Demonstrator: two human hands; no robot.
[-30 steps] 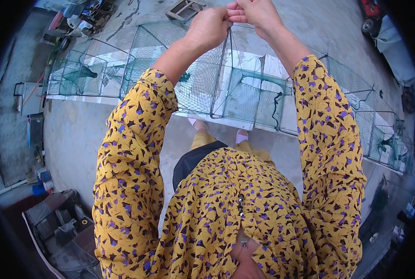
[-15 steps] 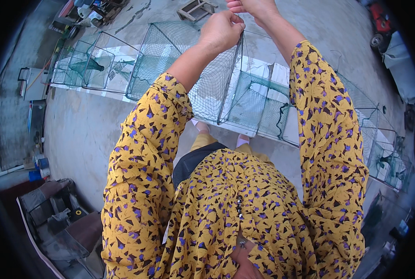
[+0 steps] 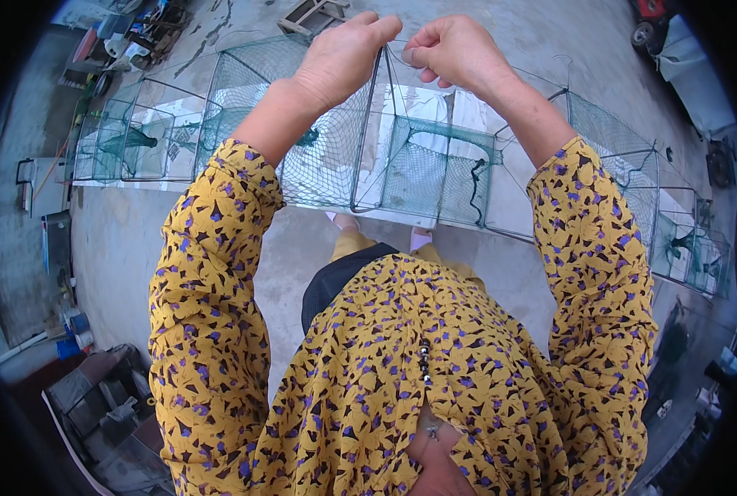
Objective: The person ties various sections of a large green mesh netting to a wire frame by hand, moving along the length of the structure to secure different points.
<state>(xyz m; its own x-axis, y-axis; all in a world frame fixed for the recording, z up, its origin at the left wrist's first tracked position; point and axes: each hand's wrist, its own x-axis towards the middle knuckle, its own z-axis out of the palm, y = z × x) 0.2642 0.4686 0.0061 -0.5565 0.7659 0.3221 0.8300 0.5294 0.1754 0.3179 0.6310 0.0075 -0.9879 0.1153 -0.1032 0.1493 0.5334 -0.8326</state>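
Observation:
A long green mesh fishing trap (image 3: 331, 165) with dark wire frames stretches from left to right in front of me. My left hand (image 3: 348, 56) is closed at the top corner of one upright frame, pinching the wire and mesh there. Just to its right, my right hand (image 3: 461, 54) is raised with thumb and fingers pressed together; what they hold, if anything, is too small to make out. Below the right hand, a panel of netting (image 3: 418, 169) with a dark cord (image 3: 477, 190) hangs within the frame.
The trap rests over a long white board (image 3: 302, 195) on a concrete floor (image 3: 128, 264). A small wooden stool (image 3: 312, 15) stands beyond it. Dark seating with clutter (image 3: 108, 405) is at lower left, and a covered grey object (image 3: 699, 83) at far right.
My right hand has come down and nearer, and its fingers now show in a pinch. The left hand stays at the frame corner, shifted left in view as the head view turned.

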